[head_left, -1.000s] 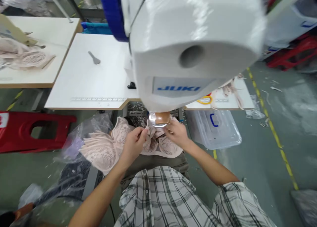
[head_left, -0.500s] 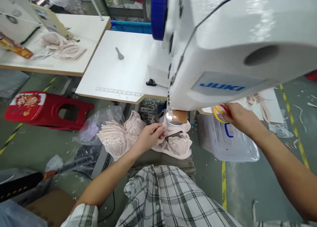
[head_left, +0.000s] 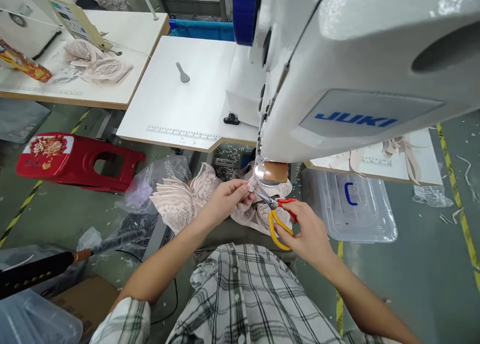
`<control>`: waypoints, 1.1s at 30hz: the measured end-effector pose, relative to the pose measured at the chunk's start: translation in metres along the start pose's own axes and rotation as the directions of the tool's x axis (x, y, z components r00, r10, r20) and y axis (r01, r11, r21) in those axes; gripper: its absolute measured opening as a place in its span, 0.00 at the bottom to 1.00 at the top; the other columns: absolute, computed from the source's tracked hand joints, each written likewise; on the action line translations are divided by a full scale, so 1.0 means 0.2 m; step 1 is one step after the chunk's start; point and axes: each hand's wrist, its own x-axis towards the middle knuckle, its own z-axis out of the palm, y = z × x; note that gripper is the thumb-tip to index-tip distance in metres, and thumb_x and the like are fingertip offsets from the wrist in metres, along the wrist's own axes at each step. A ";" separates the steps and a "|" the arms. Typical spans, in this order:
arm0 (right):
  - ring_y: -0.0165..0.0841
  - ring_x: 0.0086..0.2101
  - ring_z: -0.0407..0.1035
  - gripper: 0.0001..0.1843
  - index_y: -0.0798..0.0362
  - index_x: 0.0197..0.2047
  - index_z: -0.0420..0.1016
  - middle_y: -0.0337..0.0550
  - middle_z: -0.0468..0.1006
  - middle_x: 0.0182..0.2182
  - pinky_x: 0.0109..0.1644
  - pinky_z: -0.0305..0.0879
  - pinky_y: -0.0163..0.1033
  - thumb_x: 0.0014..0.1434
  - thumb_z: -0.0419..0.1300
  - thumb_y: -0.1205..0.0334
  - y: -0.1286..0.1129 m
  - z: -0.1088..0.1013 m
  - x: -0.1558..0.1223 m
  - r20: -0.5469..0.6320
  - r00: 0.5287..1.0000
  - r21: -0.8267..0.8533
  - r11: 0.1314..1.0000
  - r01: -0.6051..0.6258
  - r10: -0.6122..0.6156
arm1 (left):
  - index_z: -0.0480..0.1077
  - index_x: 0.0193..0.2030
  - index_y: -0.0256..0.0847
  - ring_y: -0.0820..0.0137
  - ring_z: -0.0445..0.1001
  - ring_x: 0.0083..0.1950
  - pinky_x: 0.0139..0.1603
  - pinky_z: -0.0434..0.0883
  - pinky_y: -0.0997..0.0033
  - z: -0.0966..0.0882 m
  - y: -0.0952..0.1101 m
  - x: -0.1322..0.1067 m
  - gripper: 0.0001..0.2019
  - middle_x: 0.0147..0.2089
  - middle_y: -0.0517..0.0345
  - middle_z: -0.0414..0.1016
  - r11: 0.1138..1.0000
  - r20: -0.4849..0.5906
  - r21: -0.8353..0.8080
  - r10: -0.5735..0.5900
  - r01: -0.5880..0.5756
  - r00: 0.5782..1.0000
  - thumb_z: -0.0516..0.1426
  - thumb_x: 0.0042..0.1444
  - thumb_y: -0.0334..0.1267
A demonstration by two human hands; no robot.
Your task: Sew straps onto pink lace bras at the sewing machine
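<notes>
My left hand (head_left: 230, 200) pinches the edge of a pale pink lace bra (head_left: 259, 215) just below the head of a white JUKI sewing machine (head_left: 337, 119). In my right hand (head_left: 308, 232) are scissors (head_left: 276, 211) with one red and one yellow handle loop. Their blades point up and left, with the tips close to my left fingertips at the bra's edge. Whether the blades touch the fabric I cannot tell. A stack of matching lace bra cups (head_left: 174, 204) lies to the left of my left hand. Part of the bra is hidden under the machine head.
A white machine table (head_left: 183, 99) bears a grey spoon-shaped tool (head_left: 182, 73) and a black clip (head_left: 231, 119). On the left floor lies a red stool (head_left: 78, 161). A clear lidded plastic box (head_left: 360, 209) stands at right, below a board with fabric strips (head_left: 408, 156).
My right hand has brought the scissors from the right side, by the plastic box, leftward to the bra. My left hand keeps its pinch in nearly the same place.
</notes>
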 end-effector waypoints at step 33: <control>0.36 0.30 0.74 0.19 0.49 0.47 0.77 0.44 0.81 0.34 0.30 0.69 0.38 0.52 0.62 0.53 -0.02 0.11 0.07 0.192 0.907 0.325 0.848 -0.418 0.374 | 0.69 0.30 0.40 0.72 0.68 0.28 0.30 0.65 0.73 -0.04 0.05 -0.01 0.17 0.28 0.59 0.72 0.916 -0.013 0.393 0.089 -0.077 0.996 0.50 0.65 0.45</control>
